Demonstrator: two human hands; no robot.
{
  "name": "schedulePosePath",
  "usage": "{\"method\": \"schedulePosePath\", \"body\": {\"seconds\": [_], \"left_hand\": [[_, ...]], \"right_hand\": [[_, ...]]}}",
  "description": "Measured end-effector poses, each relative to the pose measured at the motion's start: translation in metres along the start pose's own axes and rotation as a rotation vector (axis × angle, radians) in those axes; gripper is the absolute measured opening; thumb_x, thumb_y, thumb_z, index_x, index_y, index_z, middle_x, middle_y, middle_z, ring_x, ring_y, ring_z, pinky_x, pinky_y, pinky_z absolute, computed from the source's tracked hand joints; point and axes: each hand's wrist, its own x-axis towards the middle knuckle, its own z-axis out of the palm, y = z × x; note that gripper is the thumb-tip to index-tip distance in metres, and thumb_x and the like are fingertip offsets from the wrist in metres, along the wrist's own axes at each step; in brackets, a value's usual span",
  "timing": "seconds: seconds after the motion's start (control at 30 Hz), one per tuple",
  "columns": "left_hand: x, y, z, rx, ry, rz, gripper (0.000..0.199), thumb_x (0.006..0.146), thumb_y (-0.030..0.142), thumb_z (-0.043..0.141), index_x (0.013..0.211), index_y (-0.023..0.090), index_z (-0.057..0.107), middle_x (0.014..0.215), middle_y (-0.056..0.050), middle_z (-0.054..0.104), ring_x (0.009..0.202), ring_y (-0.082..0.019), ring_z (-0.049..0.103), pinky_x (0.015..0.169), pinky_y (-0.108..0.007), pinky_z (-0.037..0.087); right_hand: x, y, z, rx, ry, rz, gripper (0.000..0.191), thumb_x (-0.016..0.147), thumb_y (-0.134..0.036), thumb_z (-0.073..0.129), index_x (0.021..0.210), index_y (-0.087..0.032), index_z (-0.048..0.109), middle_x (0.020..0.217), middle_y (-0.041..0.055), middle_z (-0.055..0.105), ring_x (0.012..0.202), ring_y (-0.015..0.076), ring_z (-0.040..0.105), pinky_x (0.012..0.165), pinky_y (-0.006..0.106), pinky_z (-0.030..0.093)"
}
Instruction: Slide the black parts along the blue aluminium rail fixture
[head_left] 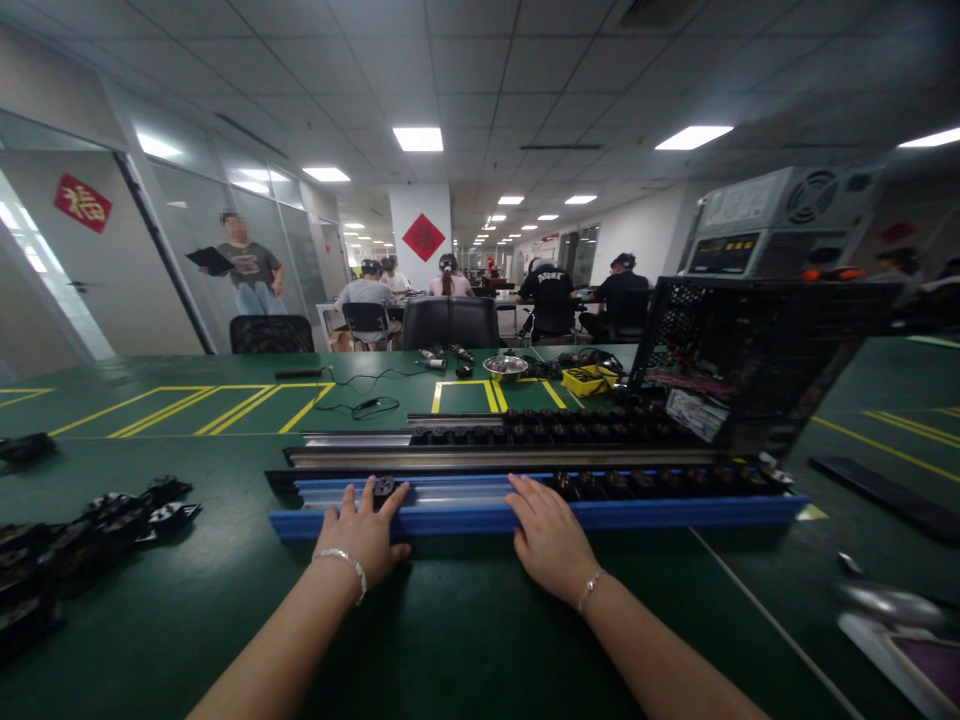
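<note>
A long blue rail with a channel lies across the green table in front of me. My left hand rests on its left part, fingers spread. A small black round part sits in the channel, showing between two of those fingers. My right hand lies on the middle of the rail with its fingers stretched out and nothing visible in them. To its right, a row of similar black parts fills the channel. Under my palms, part of the rail is hidden.
Behind lie dark rails with more black parts. An opened computer case stands at right, another unit on top. Loose black parts are heaped at left. A metal bowl and yellow tray stand farther back. People sit beyond; one stands at left.
</note>
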Motion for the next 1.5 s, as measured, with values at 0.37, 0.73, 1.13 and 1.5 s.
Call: {"method": "schedulePosePath", "body": {"seconds": [0.37,0.73,1.13,1.5], "left_hand": [[0.006,-0.013,0.000,-0.017,-0.034,-0.015,0.072,0.072,0.049,0.053,0.137,0.038,0.024,0.147,-0.013,0.023,0.133,-0.036,0.018,0.099,-0.057,0.025],[0.006,-0.025,-0.003,-0.039,-0.066,-0.057,0.071,0.073,0.050,0.050,0.137,0.038,0.023,0.147,-0.012,0.024,0.134,-0.034,0.019,0.099,-0.056,0.025],[0.010,-0.039,-0.005,-0.072,-0.089,-0.094,0.071,0.073,0.053,0.050,0.137,0.036,0.026,0.145,-0.013,0.028,0.133,-0.035,0.022,0.099,-0.053,0.028],[0.012,-0.049,-0.009,-0.057,-0.134,-0.103,0.071,0.074,0.054,0.046,0.138,0.033,0.024,0.145,-0.014,0.029,0.132,-0.036,0.023,0.098,-0.055,0.030]], "right_hand": [[0.000,0.000,0.001,-0.003,0.000,0.000,0.040,0.073,-0.012,0.045,0.111,-0.019,0.056,0.134,0.0066,0.045,0.124,0.0196,0.036,0.106,0.036,0.024],[0.000,0.000,0.001,-0.018,0.000,-0.004,0.040,0.073,-0.012,0.046,0.111,-0.019,0.056,0.134,0.0076,0.045,0.124,0.0197,0.036,0.105,0.037,0.026],[-0.001,0.000,0.001,-0.008,0.016,-0.006,0.039,0.073,-0.012,0.046,0.109,-0.018,0.056,0.134,0.0065,0.045,0.124,0.0197,0.036,0.106,0.036,0.024],[0.000,0.000,0.001,0.004,0.009,0.003,0.036,0.073,-0.012,0.045,0.107,-0.018,0.057,0.134,0.0064,0.045,0.124,0.0196,0.036,0.106,0.035,0.024]]}}
